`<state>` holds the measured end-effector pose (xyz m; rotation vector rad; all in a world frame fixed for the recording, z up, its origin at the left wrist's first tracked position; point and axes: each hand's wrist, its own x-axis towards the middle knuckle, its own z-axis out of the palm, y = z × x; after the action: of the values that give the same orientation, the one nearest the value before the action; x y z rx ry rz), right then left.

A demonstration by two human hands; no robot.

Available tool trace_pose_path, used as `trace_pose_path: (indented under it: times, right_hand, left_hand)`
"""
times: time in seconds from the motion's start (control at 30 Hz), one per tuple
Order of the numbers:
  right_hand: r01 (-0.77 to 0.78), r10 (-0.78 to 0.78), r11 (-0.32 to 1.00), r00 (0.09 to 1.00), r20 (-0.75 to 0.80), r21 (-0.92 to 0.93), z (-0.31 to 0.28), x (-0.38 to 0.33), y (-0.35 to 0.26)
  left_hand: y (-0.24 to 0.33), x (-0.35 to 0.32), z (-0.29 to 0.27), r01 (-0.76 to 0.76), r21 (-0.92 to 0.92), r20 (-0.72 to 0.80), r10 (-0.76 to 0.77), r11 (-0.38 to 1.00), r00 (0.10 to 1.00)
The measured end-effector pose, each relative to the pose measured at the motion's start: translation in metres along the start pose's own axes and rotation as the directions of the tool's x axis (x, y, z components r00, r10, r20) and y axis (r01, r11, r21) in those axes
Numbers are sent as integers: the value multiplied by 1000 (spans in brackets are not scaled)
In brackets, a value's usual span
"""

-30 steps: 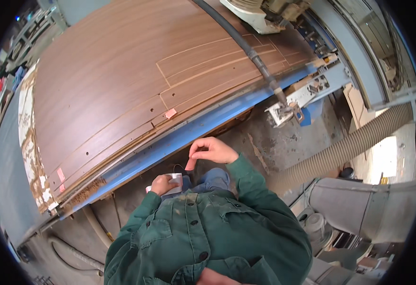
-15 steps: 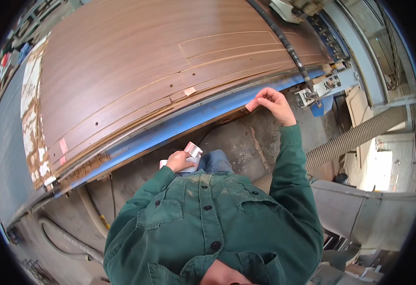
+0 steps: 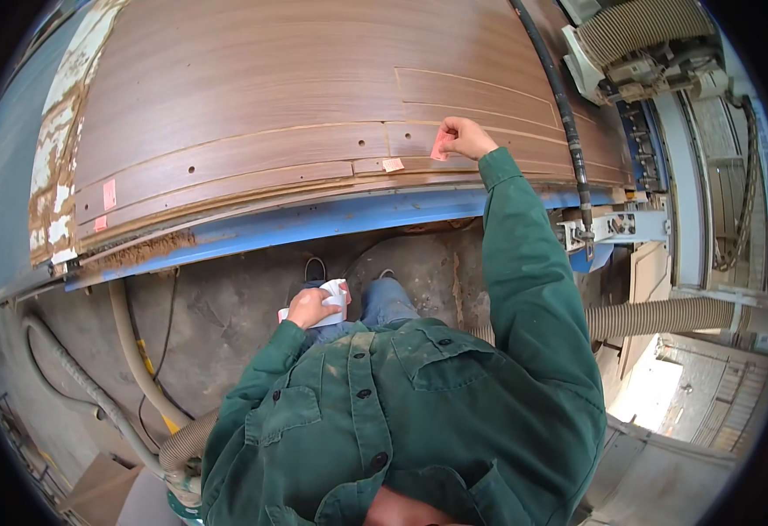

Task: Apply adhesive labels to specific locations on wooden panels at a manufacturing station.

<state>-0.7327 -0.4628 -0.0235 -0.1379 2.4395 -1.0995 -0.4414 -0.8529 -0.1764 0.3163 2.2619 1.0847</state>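
The right hand (image 3: 469, 138) pinches a small pink paper slip (image 3: 438, 147) between thumb and fingers. The slip is over the big, flat, brown wood-grain board (image 3: 296, 79), near its front edge — I cannot tell if they touch. Well apart from it, the left hand (image 3: 307, 309) is curled around a white and pink paper bunch (image 3: 338, 296), low down by the blue trouser legs (image 3: 387, 302). A pale pink paper piece (image 3: 393, 165) lies on the board, just left of the right hand. A long blue metal rail (image 3: 314, 231) runs along the front.
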Motion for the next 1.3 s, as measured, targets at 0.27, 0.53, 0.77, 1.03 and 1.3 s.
trace_pose_path:
  times: [0.27,0.53,0.77,1.03,1.3]
  right_hand:
    - [-21,30,984,998,52,-175,-6,53,43]
    - [79,-83,894,997,10,-441,-3,56,45]
    - [-111,-143,823,909,-392,-558,-5,43,44]
    - [602,-658,750,722,215,273,67,-41,1]
    - [77,-336,906,728,598,416,39,-66,29]
  left_hand:
    - [-2,5,21,150,28,-81,-147,988,986]
    - [46,22,52,243,-5,-222,-238,970,946]
    - [104,55,60,286,-123,-190,-305,950,933]
    - [186,73,-6,6,-724,-143,-159,690,977]
    - [203,63,-53,30,-443,-296,-178,896,938]
